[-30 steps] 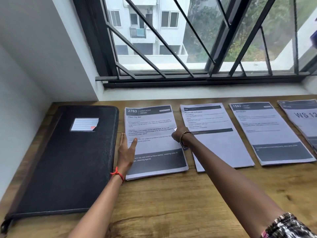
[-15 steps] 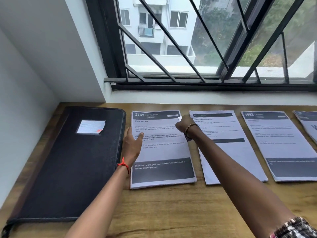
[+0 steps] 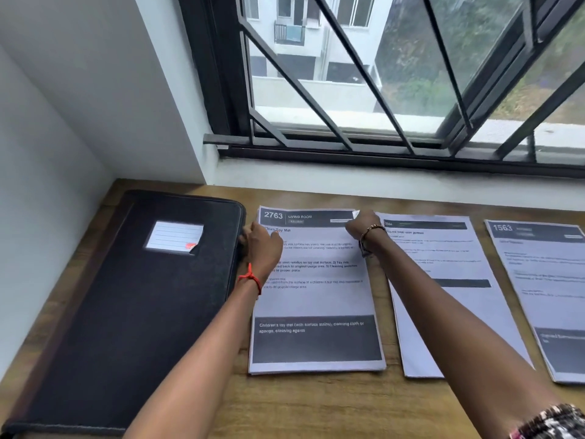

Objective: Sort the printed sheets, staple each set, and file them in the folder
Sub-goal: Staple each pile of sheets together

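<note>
Head view: the folder lies closed at the worktop's left. Just beside it, the left hand curls round the 2763 set's upper left edge. The right hand pinches its lifted top-right corner. Best to lift both sides together and tap the edges flush before stapling.

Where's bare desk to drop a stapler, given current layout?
Widest bare wood: the desk's front strip, below the stacks, though both forearms cross it. A thinner strip runs behind the stacks along the window wall. Crowded: folder, 2763 stack, middle stack and 1563 stack sit nearly edge to edge, slim gaps only.
</note>
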